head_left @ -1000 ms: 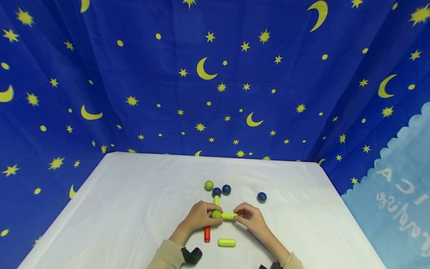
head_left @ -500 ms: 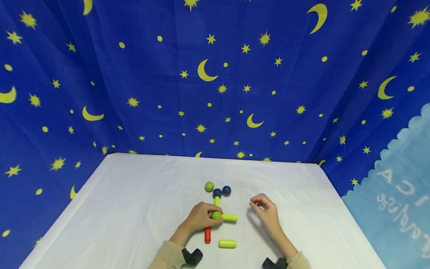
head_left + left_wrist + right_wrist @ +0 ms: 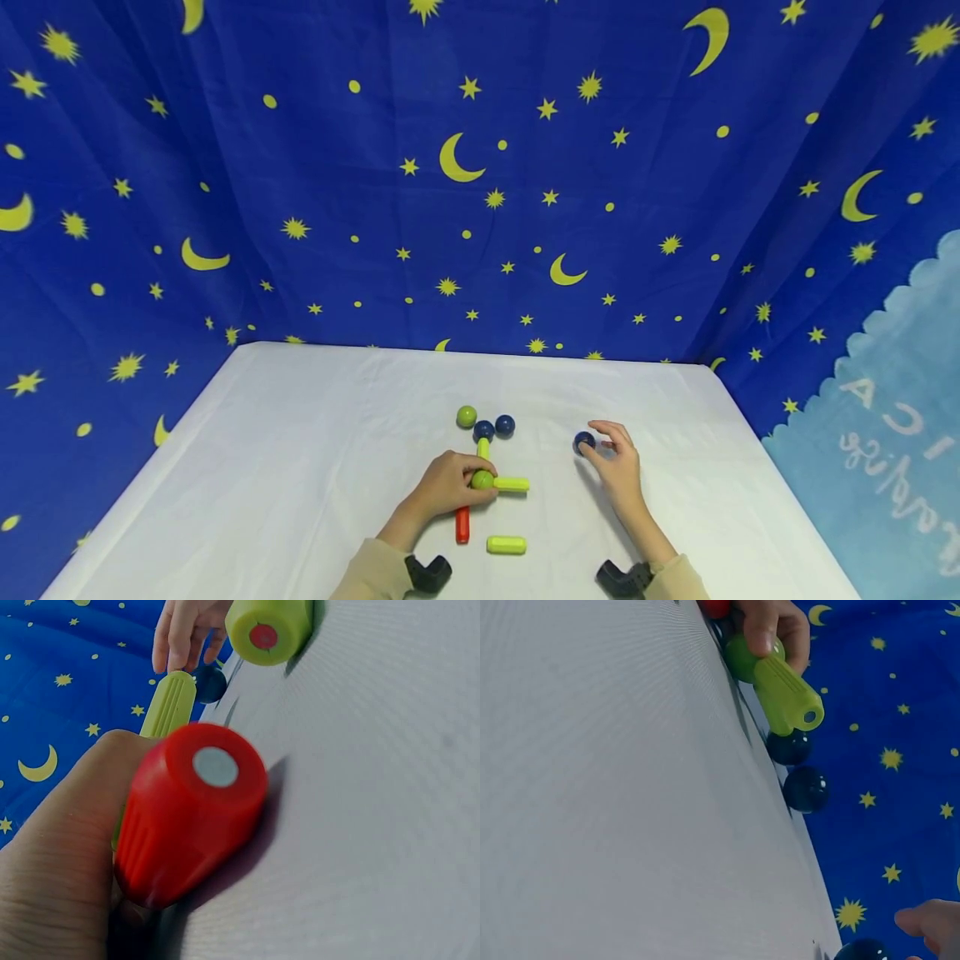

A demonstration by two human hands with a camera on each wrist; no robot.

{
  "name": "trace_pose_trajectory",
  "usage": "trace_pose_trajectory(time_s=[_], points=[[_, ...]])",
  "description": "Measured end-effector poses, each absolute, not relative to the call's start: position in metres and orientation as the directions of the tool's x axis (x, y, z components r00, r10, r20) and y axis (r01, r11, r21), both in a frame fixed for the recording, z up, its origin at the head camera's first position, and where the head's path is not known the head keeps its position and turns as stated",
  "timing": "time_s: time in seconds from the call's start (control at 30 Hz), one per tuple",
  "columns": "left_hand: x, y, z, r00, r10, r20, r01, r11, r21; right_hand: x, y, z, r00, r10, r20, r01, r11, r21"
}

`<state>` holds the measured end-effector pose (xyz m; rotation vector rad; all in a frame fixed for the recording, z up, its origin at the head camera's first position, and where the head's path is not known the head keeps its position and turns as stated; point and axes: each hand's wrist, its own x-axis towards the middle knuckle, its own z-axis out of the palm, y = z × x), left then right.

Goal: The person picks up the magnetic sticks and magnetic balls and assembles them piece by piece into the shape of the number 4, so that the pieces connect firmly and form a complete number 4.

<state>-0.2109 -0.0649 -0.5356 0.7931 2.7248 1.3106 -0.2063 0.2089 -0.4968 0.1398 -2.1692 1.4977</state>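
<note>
My left hand (image 3: 446,483) holds a green ball (image 3: 482,480) between thumb and fingers. A yellow-green magnetic stick (image 3: 512,484) points right from that ball, and another stick (image 3: 483,450) runs away to a dark blue ball (image 3: 483,430). From under the hand a red magnetic stick (image 3: 462,525) extends toward me; its pale end disc faces the camera in the left wrist view. My right hand (image 3: 618,467) is at a separate dark blue ball (image 3: 583,442), its thumb overlapping the ball in the head view and its fingers spread.
A loose yellow-green stick (image 3: 506,545) lies in front of the joined pieces. Behind them are another green ball (image 3: 467,416) and a dark blue ball (image 3: 505,426). Blue star-patterned cloth (image 3: 480,250) walls the white table (image 3: 300,467) at the back and sides.
My right hand has left the end of the right-pointing stick and moved right and away to the separate blue ball. My left hand stays on the green ball.
</note>
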Motion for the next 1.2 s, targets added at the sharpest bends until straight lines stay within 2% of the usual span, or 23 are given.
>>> trace_pose_trajectory(time_s=[0.17, 0.3, 0.4, 0.67, 0.87, 1.2], points=[[-0.212, -0.064, -0.535, -0.870, 0.449, 0.201, 0.436, 0.516, 0.737, -0.209, 0.209, -0.499, -0.905, 0.120, 0.408, -0.324, 0.429, -0.843], [-0.212, -0.063, -0.535, -0.872, 0.448, 0.199, 0.434, 0.515, 0.739, -0.214, 0.212, -0.507, -0.897, 0.077, 0.436, -0.362, 0.442, -0.821], [-0.212, -0.063, -0.535, -0.870, 0.450, 0.201, 0.436, 0.511, 0.741, -0.219, 0.217, -0.519, -0.885, 0.065, 0.461, -0.381, 0.471, -0.796], [-0.211, -0.062, -0.535, -0.872, 0.445, 0.202, 0.432, 0.510, 0.744, -0.228, 0.227, -0.540, -0.906, 0.075, 0.417, -0.326, 0.507, -0.798], [-0.210, -0.062, -0.533, -0.879, 0.440, 0.182, 0.414, 0.517, 0.749, -0.222, 0.222, -0.531, -0.898, 0.074, 0.433, -0.321, 0.561, -0.763], [-0.210, -0.065, -0.534, -0.881, 0.434, 0.188, 0.415, 0.516, 0.750, -0.207, 0.210, -0.505, -0.926, 0.111, 0.361, -0.265, 0.491, -0.830]])
